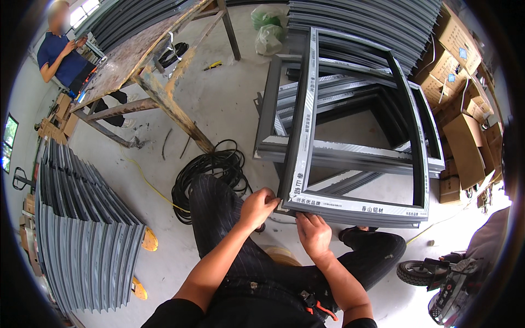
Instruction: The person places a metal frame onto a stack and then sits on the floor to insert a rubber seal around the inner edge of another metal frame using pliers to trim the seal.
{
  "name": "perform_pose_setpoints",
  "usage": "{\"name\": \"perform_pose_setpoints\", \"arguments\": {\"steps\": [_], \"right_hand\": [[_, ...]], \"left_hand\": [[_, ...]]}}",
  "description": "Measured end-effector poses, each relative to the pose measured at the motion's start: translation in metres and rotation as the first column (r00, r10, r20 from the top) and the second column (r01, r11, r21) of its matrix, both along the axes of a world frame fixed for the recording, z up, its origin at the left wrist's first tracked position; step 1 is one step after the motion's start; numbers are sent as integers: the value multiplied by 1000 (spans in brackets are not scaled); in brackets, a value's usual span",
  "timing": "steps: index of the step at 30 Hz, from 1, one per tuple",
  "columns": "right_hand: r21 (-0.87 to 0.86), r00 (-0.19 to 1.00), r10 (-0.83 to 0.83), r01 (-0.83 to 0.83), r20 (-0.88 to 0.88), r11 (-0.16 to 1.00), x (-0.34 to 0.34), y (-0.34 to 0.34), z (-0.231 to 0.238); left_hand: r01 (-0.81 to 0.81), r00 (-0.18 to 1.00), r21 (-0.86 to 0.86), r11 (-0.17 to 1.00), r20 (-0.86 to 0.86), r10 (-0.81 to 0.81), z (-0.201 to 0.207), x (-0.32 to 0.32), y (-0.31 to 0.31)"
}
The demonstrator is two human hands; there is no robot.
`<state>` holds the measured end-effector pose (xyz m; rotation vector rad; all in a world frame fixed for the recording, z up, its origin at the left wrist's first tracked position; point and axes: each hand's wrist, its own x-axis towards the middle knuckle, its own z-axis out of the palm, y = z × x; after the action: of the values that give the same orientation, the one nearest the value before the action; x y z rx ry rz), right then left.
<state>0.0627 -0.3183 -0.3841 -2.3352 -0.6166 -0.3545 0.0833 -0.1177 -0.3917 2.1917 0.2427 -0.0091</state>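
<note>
A dark grey metal window frame (307, 126), partly covered with white protective film, lies tilted on a stack of similar frames (268, 104) in front of me. My left hand (259, 209) is closed at its near left corner, the fingertips pinched against the side. A short way to the right, my right hand (314, 234) has its fingers curled against the near edge of the frame. The undersides of both grips are hidden, so any small part between the fingers cannot be made out. Pliers with orange handles (320, 309) hang at my waist.
A coiled black hose (210, 169) lies on the floor beside my left leg. Bundled grey profiles (90, 257) stand at the left on yellow supports. A worn workbench (123, 65) is at far left, a person (57, 52) behind it. Cardboard boxes (465, 145) and a wheeled vehicle (421, 273) are right.
</note>
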Motion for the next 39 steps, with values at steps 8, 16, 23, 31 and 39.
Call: {"name": "perform_pose_setpoints", "arguments": {"steps": [8, 16, 23, 31, 39], "right_hand": [[10, 999, 30, -31, 39, 999, 3, 0, -7], [14, 999, 30, -31, 28, 999, 4, 2, -6], [-1, 999, 27, -27, 42, 1000, 4, 0, -8], [-31, 999, 42, -41, 14, 999, 1, -2, -8], [-48, 997, 57, -54, 61, 997, 3, -2, -12]], "left_hand": [[93, 995, 187, 978, -55, -84, -4, 12, -3], [-12, 999, 120, 993, 40, 7, -13, 8, -8], [25, 999, -13, 1000, 20, -25, -18, -2, -3], [-263, 917, -684, 681, -396, -43, -33, -44, 7], [-258, 925, -710, 655, -377, -44, -30, -37, -7]]}}
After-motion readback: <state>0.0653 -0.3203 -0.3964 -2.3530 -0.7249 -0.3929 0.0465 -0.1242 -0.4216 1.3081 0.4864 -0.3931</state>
